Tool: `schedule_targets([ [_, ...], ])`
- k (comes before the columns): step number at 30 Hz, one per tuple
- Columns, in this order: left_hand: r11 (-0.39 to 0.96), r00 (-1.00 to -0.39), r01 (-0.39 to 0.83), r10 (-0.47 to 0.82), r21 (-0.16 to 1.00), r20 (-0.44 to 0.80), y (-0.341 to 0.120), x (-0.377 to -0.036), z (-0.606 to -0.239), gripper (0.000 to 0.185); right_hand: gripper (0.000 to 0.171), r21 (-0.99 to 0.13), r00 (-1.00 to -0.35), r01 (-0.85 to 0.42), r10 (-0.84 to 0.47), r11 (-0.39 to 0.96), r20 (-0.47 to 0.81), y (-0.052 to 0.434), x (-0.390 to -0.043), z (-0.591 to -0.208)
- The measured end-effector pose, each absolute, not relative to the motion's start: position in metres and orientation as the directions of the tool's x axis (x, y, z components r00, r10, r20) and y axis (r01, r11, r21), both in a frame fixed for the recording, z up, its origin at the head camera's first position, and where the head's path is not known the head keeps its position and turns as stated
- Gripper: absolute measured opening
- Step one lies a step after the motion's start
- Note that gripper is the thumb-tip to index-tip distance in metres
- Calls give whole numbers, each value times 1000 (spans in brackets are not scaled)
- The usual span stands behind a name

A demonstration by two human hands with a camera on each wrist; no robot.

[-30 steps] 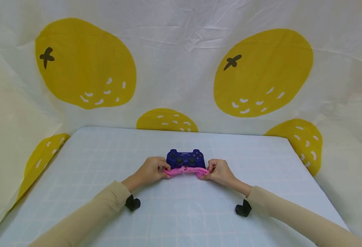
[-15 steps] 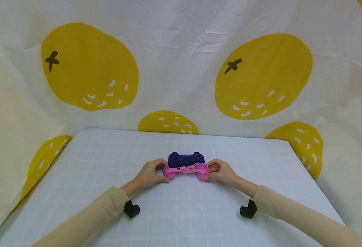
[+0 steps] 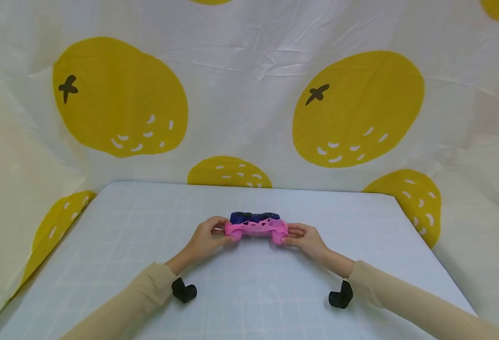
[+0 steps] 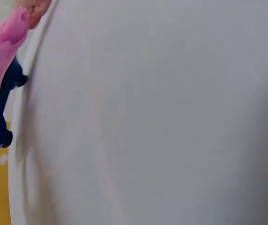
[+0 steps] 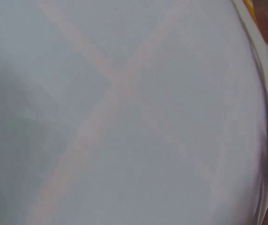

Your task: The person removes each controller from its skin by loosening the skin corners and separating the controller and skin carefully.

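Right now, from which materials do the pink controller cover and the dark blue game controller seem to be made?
Pink controller cover: probably silicone or soft rubber, smooth and satin-looking; the left wrist view shows soft folds. Dark blue game controller: likely hard plastic, since its rounded outline looks rigid; whether matte or glossy, I cannot tell.

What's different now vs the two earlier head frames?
The pink cover, a bunched band across the grips a second ago, now spreads over both grips. The blue controller has tilted: its face, plain to see earlier, now shows nearly edge-on. Nothing visibly released: left hand and right hand still hold opposite ends. Spot on the table: about the same.
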State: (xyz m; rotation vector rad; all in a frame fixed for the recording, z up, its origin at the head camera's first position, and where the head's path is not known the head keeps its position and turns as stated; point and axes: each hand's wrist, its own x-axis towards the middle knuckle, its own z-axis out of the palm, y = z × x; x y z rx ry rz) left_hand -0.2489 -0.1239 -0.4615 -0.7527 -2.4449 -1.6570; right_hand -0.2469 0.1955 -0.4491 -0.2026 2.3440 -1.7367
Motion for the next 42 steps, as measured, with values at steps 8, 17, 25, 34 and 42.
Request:
schedule_targets([
  [8,205,-921,295,321,933,221,-126,-252,-460,43,58,-985,-957,78,-266,156,-117,195,-248,-448],
  [17,198,-920,199,376,960,113,-125,-251,-466,44,45,-982,-953,16,-296,186,-71,195,-247,-451],
  [25,227,-900,160,433,961,47,-127,-252,-463,41,26,-965,-916,-148,-397,215,52,199,-254,-445],
  [34,322,-858,413,452,852,245,-124,-240,-473,30,26,-891,-902,-263,-422,370,91,201,-246,-460],
  [42,438,-860,465,429,769,276,-123,-237,-466,29,26,-863,-925,-250,-371,439,80,192,-248,-459],
])
